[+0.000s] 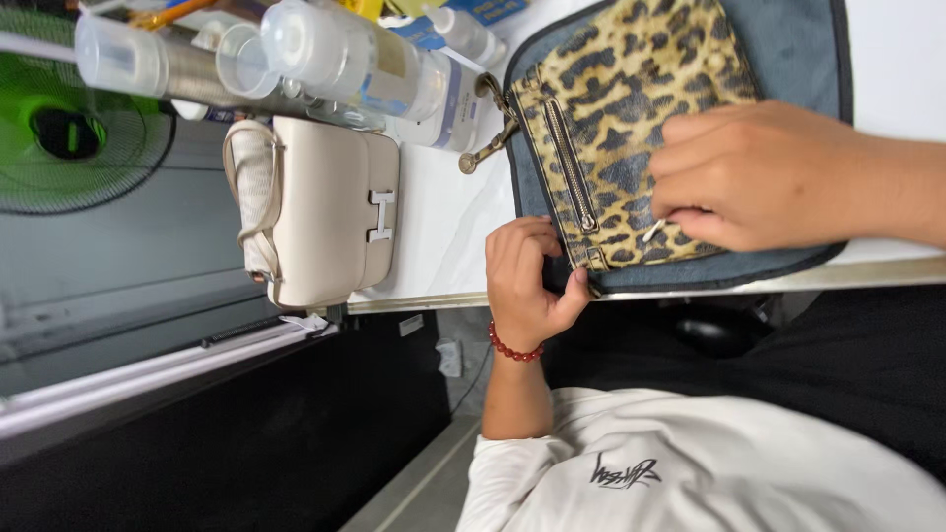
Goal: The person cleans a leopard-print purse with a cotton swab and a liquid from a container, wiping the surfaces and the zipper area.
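A leopard-print pouch (631,108) with a metal zipper lies on a blue-grey fabric bag (798,49) at the edge of the white table (443,217). My left hand (522,281), with a red bead bracelet on its wrist, grips the near corner of the pouch and the fabric beneath it. From the right, my right hand (759,172) rests on the pouch, its fingertips pinching a small pale tab close to the zipper's end. A brass-coloured clasp (483,148) hangs off the pouch's far corner.
A cream handbag (325,222) with a silver buckle sits to the left on the table edge. Several clear plastic bottles (345,59) crowd the far left. A green fan (69,128) stands beyond the table. A dark rounded object (719,330) lies below the table edge.
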